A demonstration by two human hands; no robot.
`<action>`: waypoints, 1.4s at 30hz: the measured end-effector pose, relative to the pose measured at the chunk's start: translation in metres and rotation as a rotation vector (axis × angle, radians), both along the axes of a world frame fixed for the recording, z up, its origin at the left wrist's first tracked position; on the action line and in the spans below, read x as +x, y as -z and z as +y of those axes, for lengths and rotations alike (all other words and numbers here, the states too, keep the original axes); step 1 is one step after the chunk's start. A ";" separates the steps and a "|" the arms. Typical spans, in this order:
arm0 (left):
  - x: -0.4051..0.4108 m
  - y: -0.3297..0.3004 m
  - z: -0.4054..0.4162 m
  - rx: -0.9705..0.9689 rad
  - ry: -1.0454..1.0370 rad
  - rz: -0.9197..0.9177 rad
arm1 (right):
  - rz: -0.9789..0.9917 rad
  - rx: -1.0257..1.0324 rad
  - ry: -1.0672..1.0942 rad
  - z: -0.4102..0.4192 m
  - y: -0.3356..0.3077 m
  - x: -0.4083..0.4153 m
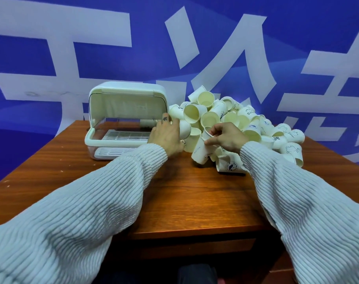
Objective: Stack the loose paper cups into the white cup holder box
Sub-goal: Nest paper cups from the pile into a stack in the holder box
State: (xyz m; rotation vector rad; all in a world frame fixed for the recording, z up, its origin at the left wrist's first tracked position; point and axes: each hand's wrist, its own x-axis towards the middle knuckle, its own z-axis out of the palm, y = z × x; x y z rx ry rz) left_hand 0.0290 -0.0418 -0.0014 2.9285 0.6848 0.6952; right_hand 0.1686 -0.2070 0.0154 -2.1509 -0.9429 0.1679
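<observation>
Your wooden bench (195,201) stands against a blue wall (297,27) with large white characters; the white cup holder box (125,119) sits open at its back left, the loose cup pile (246,121) just to its right. Your left hand (166,134) curls round one cup (184,129) beside the box; your right hand (225,136) pinches the rim of a tilted cup (201,150).

Head camera looks forward and down, close over the table (195,201).

paper cups (248,112): "Dear" | backdrop (215,48): large white characters, cropped, unreadable
</observation>
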 end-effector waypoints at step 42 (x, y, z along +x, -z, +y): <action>-0.068 0.004 0.106 -0.465 -0.094 -0.580 | -0.377 -0.127 -0.215 0.157 0.019 -0.058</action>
